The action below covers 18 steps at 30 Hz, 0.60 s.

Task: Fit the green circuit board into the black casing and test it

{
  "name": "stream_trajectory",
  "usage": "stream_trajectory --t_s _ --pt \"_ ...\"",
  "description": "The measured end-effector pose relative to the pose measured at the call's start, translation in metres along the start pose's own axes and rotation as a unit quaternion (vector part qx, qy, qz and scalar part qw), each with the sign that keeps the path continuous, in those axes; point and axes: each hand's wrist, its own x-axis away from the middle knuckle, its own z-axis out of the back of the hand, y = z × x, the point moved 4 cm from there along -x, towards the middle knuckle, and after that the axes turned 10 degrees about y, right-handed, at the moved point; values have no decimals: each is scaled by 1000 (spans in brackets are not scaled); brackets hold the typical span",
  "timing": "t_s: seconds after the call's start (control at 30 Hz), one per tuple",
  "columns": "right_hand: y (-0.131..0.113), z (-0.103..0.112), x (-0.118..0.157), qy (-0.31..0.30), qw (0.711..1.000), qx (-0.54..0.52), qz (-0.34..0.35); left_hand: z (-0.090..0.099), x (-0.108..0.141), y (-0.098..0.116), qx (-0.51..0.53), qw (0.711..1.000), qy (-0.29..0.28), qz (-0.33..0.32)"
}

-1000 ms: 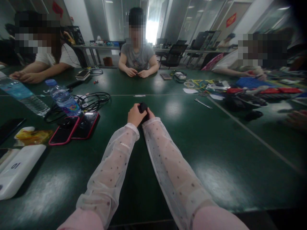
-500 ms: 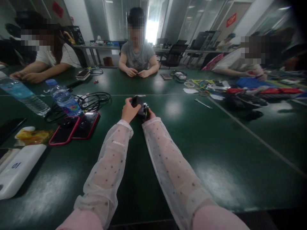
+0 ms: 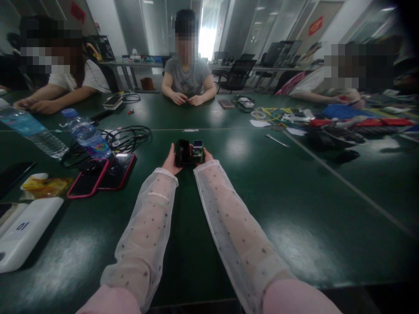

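The left hand (image 3: pixel 170 162) is wrapped around the side of a black casing (image 3: pixel 183 153), a box-like piece whose dark, hollow-looking face is turned toward the wearer, thumb and fingers spread to its width. The right hand (image 3: pixel 207 157) grips a small device (image 3: pixel 197 151) with a pale panel on its upper part and green along its edge; the fingers behind it are hidden. Both pieces are held just beside each other above the middle of the green table (image 3: pixel 248 196) — whether they touch each other or rest on the surface, I cannot tell. Sheer dotted sleeves (image 3: pixel 144 231) cover both forearms. To the left of the left hand lie two phones (image 3: pixel 116 176) in pinkish-red cases, side by side, with a coiled black cable (image 3: pixel 137 132) beyond them and two water bottles (image 3: pixel 87 135) near it. Closer to the wearer, at the left edge, lies a white device (image 3: pixel 31 231) with a dark marking. A wrench (image 3: pixel 277 141) lies well apart on the right, and across the table a person in a grey shirt (image 3: pixel 188 74) sits with both hands together.
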Motion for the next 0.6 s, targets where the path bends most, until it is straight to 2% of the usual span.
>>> stream_trajectory --t_s 0.13,0.33,0.6 --pt "0 0 1 6 1000 -5 -2 2 -5 -2 18 1000 5 -8" --pt "-1 -2 6 31 999 3 -13 2 -3 -2 32 999 -12 21" --pt "-5 -4 9 45 999 11 3 7 -5 -2 35 999 -17 18"
